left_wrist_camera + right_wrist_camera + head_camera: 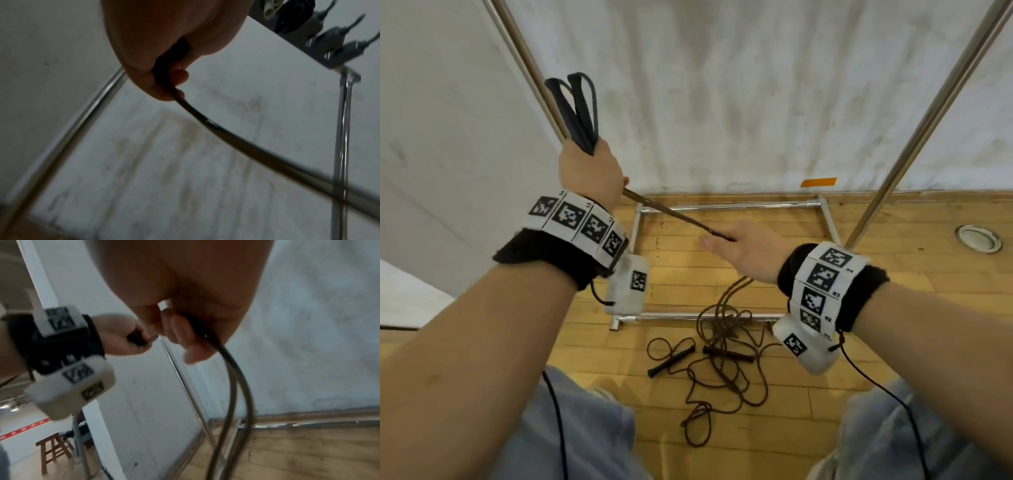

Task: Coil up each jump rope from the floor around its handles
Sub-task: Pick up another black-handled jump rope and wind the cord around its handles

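The left hand (pixel 589 171), upper left of the head view, is wrapped tight around a bunch of dark rope loops (pixel 580 109) that stick up above the fist. From under this fist one rope strand (pixel 674 217) runs tight across to the right hand (pixel 743 250) in the middle of the frame. The right hand pinches that strand in its curled fingers (pixel 180 331), and two lines of rope hang down from it toward the floor. Low in the middle of the frame, more thin brown rope (pixel 722 363) lies in a messy pile on the wooden floor (pixel 893 308), with two black handles (pixel 671 360) among it. The rope looks light, soft and floppy, so I think it will bend easily, snag and knot. It may be best to hold it close to the bunch and let it slide through the fingers. I cannot tell if there are handles inside the left fist, because the hand hides them. I cannot tell which rope on the floor goes with which handle. Both wrist views are blurry.
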